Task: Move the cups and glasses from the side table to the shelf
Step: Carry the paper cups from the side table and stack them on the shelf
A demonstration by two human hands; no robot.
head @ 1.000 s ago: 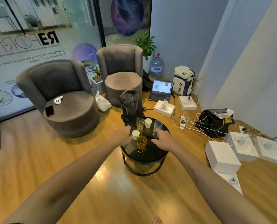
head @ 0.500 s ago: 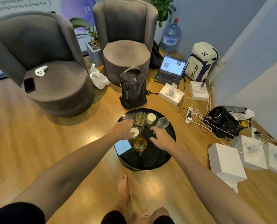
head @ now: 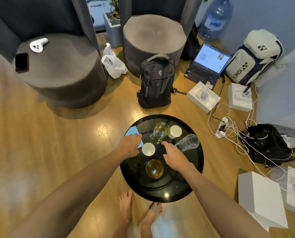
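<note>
A round black glass side table (head: 197,167) stands on the wooden floor right in front of me. On it are an amber glass (head: 154,168) nearest me, a white cup (head: 148,149) behind it, a greenish glass (head: 161,132) and a second white cup (head: 175,131) at the back, and a clear glass (head: 188,142) at the right. My left hand (head: 130,146) hovers just left of the near white cup, fingers relaxed, holding nothing. My right hand (head: 175,156) reaches between the near cup and the clear glass, fingers extended, empty. The shelf is not in view.
A black backpack (head: 156,83) stands just behind the table, with two grey armchairs (head: 60,74) beyond. A laptop (head: 207,63), white boxes (head: 261,200), a power strip with cables (head: 223,126) and a black bag (head: 265,143) crowd the floor at the right. My bare feet (head: 126,208) are beside the table.
I have stepped closer and tilted my head down, so the table is seen from above. Both hands stay low over the cups; neither has taken hold of anything.
</note>
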